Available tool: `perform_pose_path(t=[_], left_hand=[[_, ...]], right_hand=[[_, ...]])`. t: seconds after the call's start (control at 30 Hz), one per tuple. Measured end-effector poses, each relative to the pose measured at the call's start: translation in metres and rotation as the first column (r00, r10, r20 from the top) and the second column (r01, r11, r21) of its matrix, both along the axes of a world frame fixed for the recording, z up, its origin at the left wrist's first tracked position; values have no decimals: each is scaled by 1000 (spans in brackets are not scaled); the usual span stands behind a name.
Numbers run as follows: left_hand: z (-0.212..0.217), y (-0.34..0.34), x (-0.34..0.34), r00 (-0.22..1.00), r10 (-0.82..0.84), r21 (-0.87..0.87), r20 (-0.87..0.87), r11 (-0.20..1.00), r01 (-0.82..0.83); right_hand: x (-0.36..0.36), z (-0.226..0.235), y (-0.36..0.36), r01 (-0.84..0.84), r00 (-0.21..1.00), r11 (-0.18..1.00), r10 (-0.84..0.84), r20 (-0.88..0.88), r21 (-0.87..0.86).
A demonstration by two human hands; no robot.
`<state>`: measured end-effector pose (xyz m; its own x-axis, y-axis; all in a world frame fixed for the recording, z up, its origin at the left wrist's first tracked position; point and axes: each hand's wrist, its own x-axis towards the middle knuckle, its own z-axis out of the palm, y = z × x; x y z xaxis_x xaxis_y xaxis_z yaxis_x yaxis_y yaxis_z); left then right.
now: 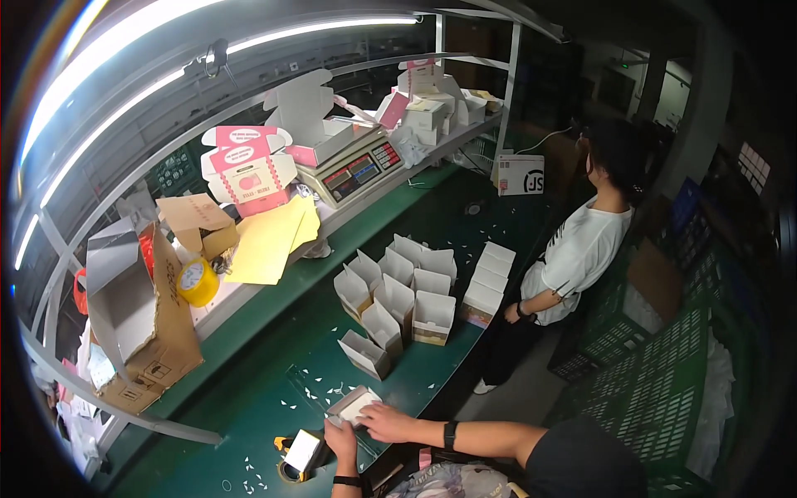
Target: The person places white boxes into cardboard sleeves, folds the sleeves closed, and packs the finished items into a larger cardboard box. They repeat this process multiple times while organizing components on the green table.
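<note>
Low over the front of the green table, I have a small white carton (pixel 355 402) tilted between both hands. My left hand (pixel 340 440) grips its near left side, with the fingers partly hidden by the box. My right hand (pixel 386 422) lies across its right end, fingers bent onto the white top. Beside my left hand are another small white box (pixel 305 450) and a yellow-and-black tape dispenser (pixel 286 475). Just beyond the carton stands a group of small open-topped boxes (pixel 413 309), flaps up.
A row of closed white boxes (pixel 488 282) lies near a standing person (pixel 585 241) at right. White paper scraps dot the green table (pixel 249 427). The shelf holds a large cardboard box (pixel 158 332), yellow tape roll (pixel 198 282), and scale (pixel 353 170). Green crates (pixel 656 390) stand at right.
</note>
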<state>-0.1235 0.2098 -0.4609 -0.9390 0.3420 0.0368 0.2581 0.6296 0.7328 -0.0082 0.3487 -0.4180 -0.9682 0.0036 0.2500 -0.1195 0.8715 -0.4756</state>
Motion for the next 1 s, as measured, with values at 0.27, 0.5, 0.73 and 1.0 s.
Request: perform_pose_path(t=[0.27,0.5,0.73,1.0], left_hand=[[3,9,7,982,187,65,-11,981,-185],[0,44,21,995,102,-112,7,989,-100],[-37,48,45,984,174,35,-45,984,-172],[-68,59,60,959,146,128,244,975,-181]], right_hand=[[48,6,62,-25,995,973,2,-102,-231],[69,11,95,-80,976,919,150,157,-387],[60,-1,103,-214,972,926,232,21,-310],[56,20,88,50,951,991,-8,310,-125]])
